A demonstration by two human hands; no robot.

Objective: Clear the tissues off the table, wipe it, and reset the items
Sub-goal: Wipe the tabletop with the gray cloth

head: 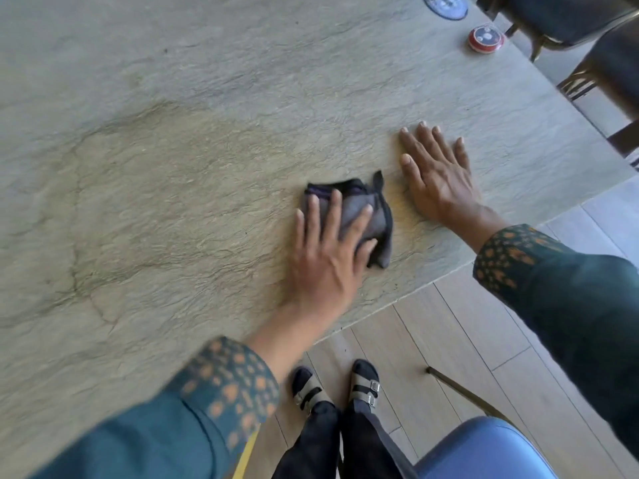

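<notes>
Left hand (328, 257): laid palm-down on a folded grey cloth (363, 216), fingers straight and slightly spread, pressing the cloth flat against the table (173, 150). The cloth has a dark edge trim; its far and right portions show beyond the fingers. It lies near the table's near-right edge.

Right hand (439, 174): laid flat on the bare tabletop just to the right of the cloth, fingers extended and fanned, holding nothing. Hand and cloth are apart, with a narrow strip of surface between them.

Both forearms wear dark teal sleeves with orange-patterned cuffs (228, 385).

Surface: the tabletop is a pale grey-green stone-look slab with a veined, rippled texture. A broad darker patch (138, 188) covers the area left of the cloth.

Far right corner: a small round red-rimmed disc (485, 38) stands on the table; a dark circular object (446, 5) is cut off by the upper frame edge.

Room: light wood-plank flooring (466, 326), a blue chair seat (484, 451) at lower right, dark chairs (570, 15) beyond the far corner, and two sandalled feet (332, 385) below the table edge.
</notes>
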